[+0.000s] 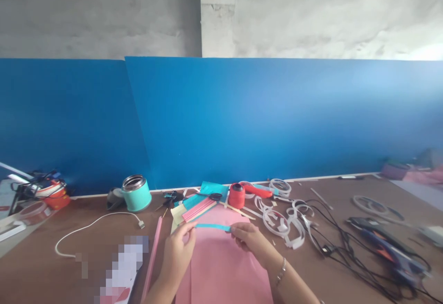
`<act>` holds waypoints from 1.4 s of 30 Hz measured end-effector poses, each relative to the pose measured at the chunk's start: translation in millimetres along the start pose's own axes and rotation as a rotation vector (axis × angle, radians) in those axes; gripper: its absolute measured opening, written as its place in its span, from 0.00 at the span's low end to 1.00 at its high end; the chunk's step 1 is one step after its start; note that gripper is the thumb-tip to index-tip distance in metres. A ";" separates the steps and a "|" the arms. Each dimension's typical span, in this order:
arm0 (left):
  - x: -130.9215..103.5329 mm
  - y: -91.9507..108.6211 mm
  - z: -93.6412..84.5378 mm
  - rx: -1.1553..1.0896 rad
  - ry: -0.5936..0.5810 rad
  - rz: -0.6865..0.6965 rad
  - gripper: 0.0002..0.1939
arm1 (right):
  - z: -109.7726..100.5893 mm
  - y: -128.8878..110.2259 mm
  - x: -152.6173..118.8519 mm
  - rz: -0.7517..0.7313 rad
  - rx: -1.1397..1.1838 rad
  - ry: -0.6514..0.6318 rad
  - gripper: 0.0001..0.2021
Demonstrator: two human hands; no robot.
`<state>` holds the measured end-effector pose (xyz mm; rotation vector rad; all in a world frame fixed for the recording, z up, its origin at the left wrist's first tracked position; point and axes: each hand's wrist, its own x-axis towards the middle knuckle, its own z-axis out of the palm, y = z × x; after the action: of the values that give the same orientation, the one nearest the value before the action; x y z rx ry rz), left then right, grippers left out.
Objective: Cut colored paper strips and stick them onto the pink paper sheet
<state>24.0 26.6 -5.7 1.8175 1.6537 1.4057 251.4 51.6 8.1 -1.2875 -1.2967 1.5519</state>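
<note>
A narrow turquoise paper strip (213, 226) is stretched between my two hands, slightly bowed upward. My left hand (180, 247) pinches its left end between thumb and fingers. Its right end is pinched by my right hand (252, 239), which has a bracelet at the wrist. Both hands are over a large pink paper sheet (231, 267) on the brown table. Just beyond the strip lie pink striped strips (198, 209), turquoise paper (211, 188) and a pale yellow sheet (177, 215). Dark-handled scissors (215, 196) rest on the papers.
A red spool-like item (236, 196) stands behind the papers. White strip coils (277, 221) lie right of it, then black cables (341, 244) and a blue glue gun (391, 255). To the left are a turquoise metal-rimmed cup (136, 193), a white cable (93, 223) and an orange container (57, 195). A blue partition (242, 119) stands behind.
</note>
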 end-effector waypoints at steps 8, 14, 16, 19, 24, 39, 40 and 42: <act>2.5 7.8 0.4 -0.367 -0.083 -0.401 0.21 | -2.3 3.3 4.4 -0.091 -0.240 0.043 0.08; 4.4 -1.5 -0.6 -0.304 -0.126 -0.382 0.17 | -3.8 9.9 9.0 -0.123 -0.179 0.152 0.07; 4.6 -4.4 -1.1 -0.264 -0.109 -0.338 0.15 | -3.6 11.7 10.5 -0.140 -0.172 0.184 0.08; 4.9 -9.1 -1.5 -0.215 -0.059 -0.278 0.15 | -3.8 14.6 12.7 -0.167 -0.150 0.210 0.10; 4.9 -14.0 0.3 -0.181 -0.047 -0.277 0.15 | -4.6 15.2 13.2 -0.184 -0.128 0.161 0.11; 7.1 -0.5 -7.5 -0.260 -0.203 -0.238 0.22 | -1.6 0.1 3.6 -0.229 -0.076 0.118 0.09; 7.5 -1.1 -7.5 -0.257 -0.193 -0.223 0.21 | -1.6 -0.5 3.4 -0.225 -0.077 0.124 0.09; 7.8 -2.3 -7.1 -0.256 -0.160 -0.213 0.20 | -1.6 -1.4 3.1 -0.222 -0.077 0.132 0.09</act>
<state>15.9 31.6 -0.6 1.5210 1.4629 1.2784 252.1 55.2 8.7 -1.2255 -1.3750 1.2534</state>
